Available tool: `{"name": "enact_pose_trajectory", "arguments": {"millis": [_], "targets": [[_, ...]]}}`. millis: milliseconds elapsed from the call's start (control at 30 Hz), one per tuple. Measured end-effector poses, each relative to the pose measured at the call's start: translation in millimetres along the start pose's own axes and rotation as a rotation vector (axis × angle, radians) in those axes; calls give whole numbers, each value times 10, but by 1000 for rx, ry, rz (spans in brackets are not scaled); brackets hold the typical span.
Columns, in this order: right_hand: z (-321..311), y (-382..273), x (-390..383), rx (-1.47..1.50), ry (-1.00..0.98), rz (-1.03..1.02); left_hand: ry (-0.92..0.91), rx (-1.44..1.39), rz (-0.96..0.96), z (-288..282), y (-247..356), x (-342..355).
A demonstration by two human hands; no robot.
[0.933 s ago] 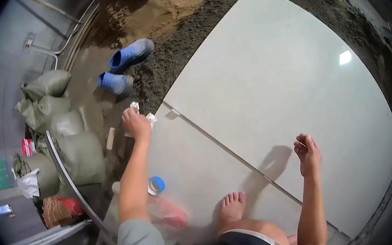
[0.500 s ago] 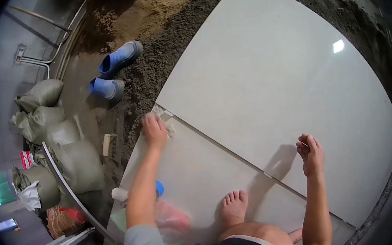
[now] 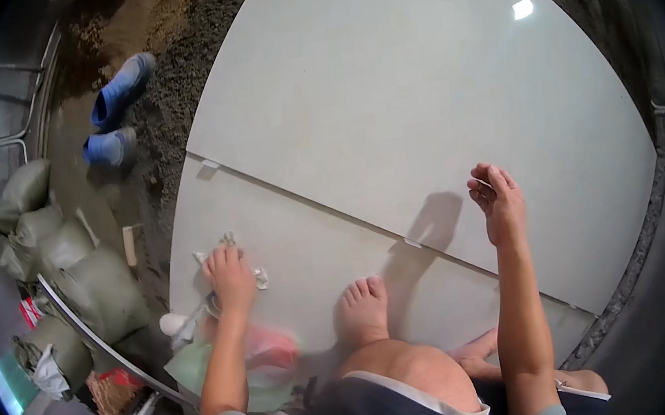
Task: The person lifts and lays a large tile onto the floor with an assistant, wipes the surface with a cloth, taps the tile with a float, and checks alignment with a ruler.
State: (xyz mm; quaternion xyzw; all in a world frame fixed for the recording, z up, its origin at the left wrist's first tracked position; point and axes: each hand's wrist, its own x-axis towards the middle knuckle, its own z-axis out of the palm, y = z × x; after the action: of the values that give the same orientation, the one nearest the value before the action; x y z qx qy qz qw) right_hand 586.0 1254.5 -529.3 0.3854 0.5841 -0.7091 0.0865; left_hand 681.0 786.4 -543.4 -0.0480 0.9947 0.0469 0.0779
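My left hand is closed on a crumpled whitish rag, whose ends stick out around the fingers. It sits low over the near pale floor tile, beside a thin plastic bag with red and green patches. My right hand is held above the large far tile, empty, with loosely bent fingers, and its shadow falls across the tiles. Small white tile clips show along the joint; another clip is near its left end. The far tile's edge looks slightly raised.
Blue shoes stand at the far left by dark, damp mortar. Full green sacks lie along the left, behind a curved metal strip. A wooden-handled tool is near them. My bare foot rests on the near tile.
My left hand has drawn back with the rag from the left end of the joint toward the plastic bag. My right hand stays raised over the far tile. The view has shifted.
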Motion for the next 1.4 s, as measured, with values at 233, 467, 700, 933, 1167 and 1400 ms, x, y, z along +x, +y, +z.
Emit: {"name": "enact_pose_trajectory", "arguments": {"millis": [233, 467, 700, 933, 1167, 1400], "targets": [[-294, -1093, 552, -825, -143, -233, 33, -230, 140, -299, 503, 332], [-2285, -1496, 25, -1305, 41, -306, -44, -427, 625, -107, 2008, 862], [-3098, 244, -2400, -1036, 672, 277, -122, -432, 972, 208, 2597, 857], [-2637, 1269, -3006, -1013, 716, -100, -534, -353, 1365, 64, 2329, 48], [-1496, 1009, -1593, -1264, 136, -890, -590, -627, 1200, -354, 2182, -217], [-1965, 951, -1104, -1099, -366, -901, -275, -187, 932, -567, 2989, 1275]]}}
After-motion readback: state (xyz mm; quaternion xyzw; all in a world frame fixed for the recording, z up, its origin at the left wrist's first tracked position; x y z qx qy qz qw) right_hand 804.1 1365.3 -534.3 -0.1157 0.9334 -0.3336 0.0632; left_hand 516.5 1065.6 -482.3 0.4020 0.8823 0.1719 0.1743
